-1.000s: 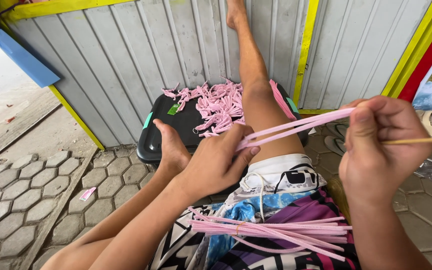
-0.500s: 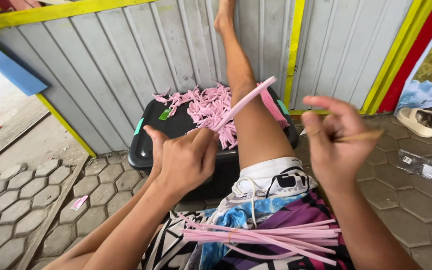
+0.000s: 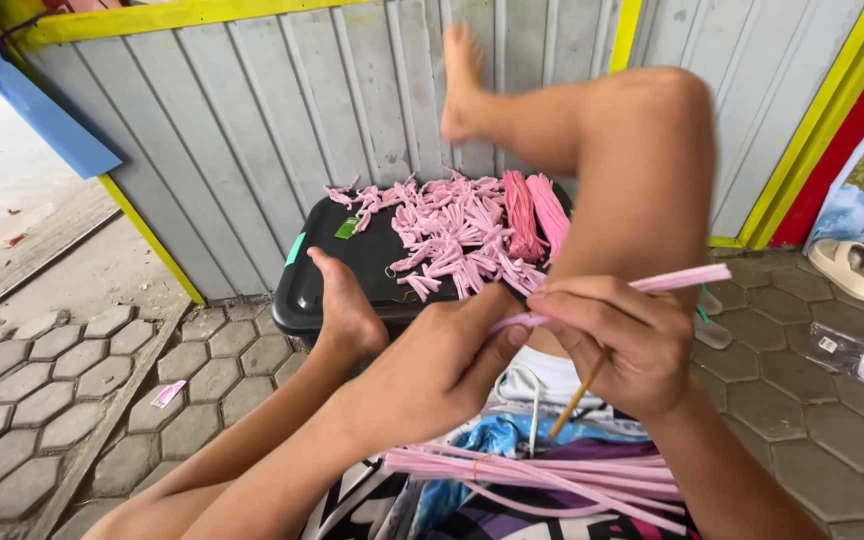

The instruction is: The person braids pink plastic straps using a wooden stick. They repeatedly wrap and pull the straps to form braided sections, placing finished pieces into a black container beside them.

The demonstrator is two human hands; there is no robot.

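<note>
Both grips are pinching one pink strip [image 3: 642, 285]: the left hand [image 3: 437, 370] w/ thumb & fingers pressed on its near end, the right hand [image 3: 617, 345] closing around its middle, far end sticking out right. The right hand is also clamping a thin wooden stick [image 3: 574, 402] pointing down. A bundle of pink strips [image 3: 542, 480] is lying across the lap just below. Folded pink pieces [image 3: 457, 240] are sitting on a black bin lid [image 3: 317, 285] beyond.

We are bringing our left hand [image 3: 432, 370] and right hand [image 3: 617, 345] together now. The pink strip [image 3: 652, 285] is lying flatter (earlier it was angling upward).
</note>
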